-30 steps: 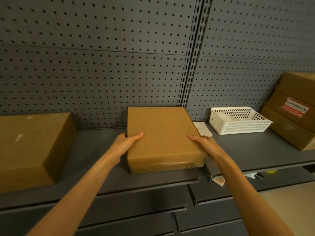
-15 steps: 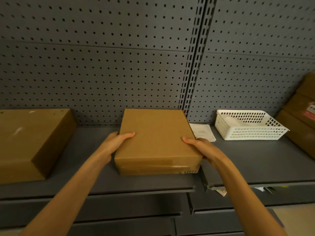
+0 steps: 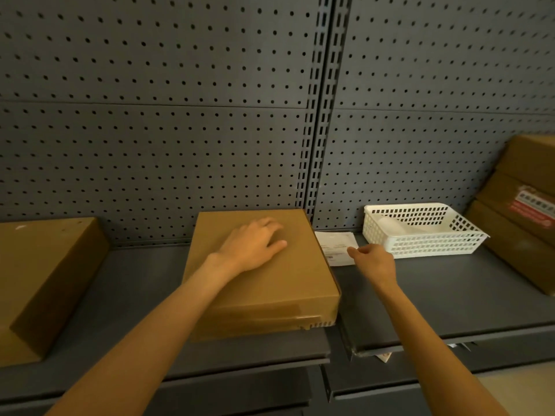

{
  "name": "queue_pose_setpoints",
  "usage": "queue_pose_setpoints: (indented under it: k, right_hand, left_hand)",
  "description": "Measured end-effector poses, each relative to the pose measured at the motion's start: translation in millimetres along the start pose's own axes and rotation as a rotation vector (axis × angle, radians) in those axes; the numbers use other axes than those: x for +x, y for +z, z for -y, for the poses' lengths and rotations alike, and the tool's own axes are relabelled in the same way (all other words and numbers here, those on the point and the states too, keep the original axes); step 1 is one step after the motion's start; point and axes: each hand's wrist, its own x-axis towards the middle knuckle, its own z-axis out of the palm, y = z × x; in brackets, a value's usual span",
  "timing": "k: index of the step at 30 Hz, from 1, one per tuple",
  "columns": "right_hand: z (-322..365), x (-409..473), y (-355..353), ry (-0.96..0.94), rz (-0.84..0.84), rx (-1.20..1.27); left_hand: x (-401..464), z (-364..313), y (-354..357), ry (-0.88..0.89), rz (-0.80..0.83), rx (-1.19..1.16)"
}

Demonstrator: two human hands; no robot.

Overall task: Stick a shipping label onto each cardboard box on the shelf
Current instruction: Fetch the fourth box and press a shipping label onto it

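three cardboard boxes (image 3: 264, 277), one basket (image 3: 420, 235), perhaps one label (image 3: 336, 246).

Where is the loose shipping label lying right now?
In the head view the shipping label lies flat on the shelf, right of centre, between the middle cardboard box and the white basket, just beyond the right hand.

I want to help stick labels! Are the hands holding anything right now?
Nothing is held. The left hand lies flat on the box; the right hand reaches toward the label, not gripping it.
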Motion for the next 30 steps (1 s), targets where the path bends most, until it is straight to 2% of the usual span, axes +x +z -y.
queue_pose_setpoints:
  k: [11,18,23,30]
  right_hand:
    - [-23,27,19,0.09,-0.1,-0.14]
    - [-21,27,16,0.089,-0.157,-0.106]
    - [-24,25,15,0.025,-0.19,-0.026]
    - [-4,15,0,-0.186,-0.284,0.179]
  left_hand:
    - [15,2,20,0.015,-0.044,-0.054]
    - [15,1,18,0.021,-0.052,-0.055]
    - [14,1,18,0.019,-0.048,-0.057]
    - [14,2,15,0.022,-0.056,-0.09]
